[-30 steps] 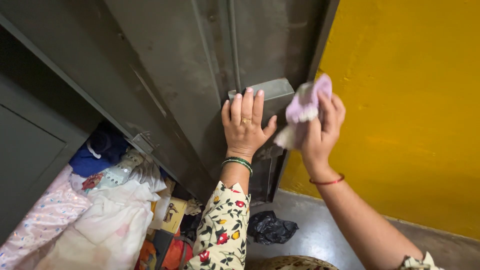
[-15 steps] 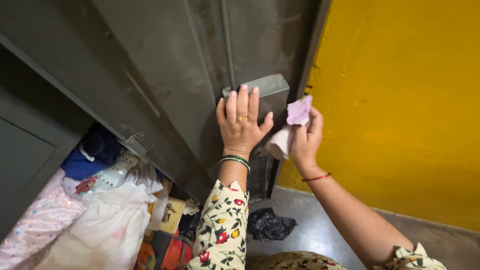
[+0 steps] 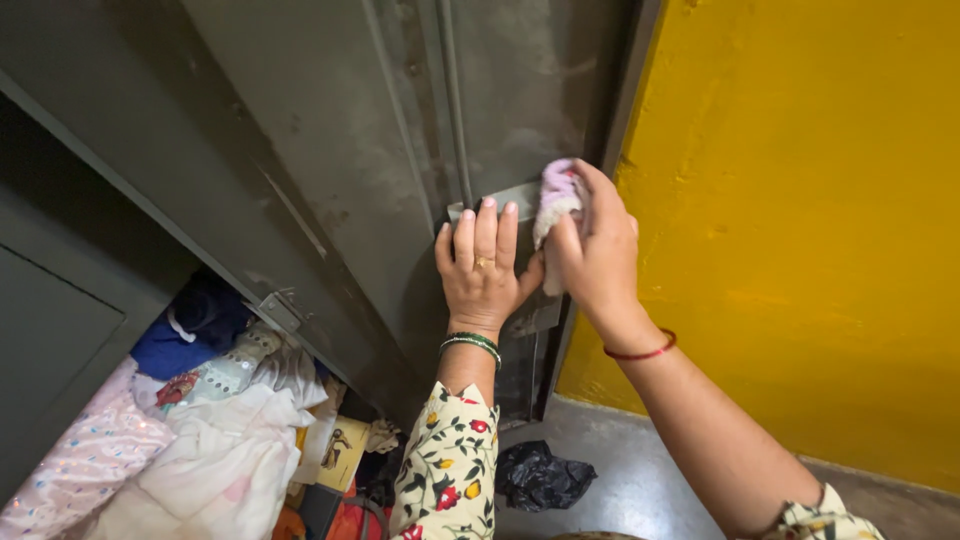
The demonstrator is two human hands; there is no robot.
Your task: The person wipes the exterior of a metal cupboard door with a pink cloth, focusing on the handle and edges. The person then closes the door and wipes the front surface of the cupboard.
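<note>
A grey metal cupboard door [image 3: 330, 150] stands open in front of me, with a small metal box [image 3: 515, 200] fixed on its inner face. My left hand [image 3: 483, 265] lies flat on that box, fingers together, a ring on one finger and a green bangle at the wrist. My right hand [image 3: 592, 250] grips a pale purple and white cloth [image 3: 555, 198] and presses it against the box's right part, next to the door's edge.
A yellow wall [image 3: 800, 220] rises at the right. Inside the cupboard at lower left lie heaped clothes [image 3: 200, 440], white, pink and blue. A crumpled black bag [image 3: 540, 478] lies on the grey floor [image 3: 650, 480] below the door.
My right hand has brought the cloth from the air beside the door onto the metal box. The left hand has stayed pressed on the box.
</note>
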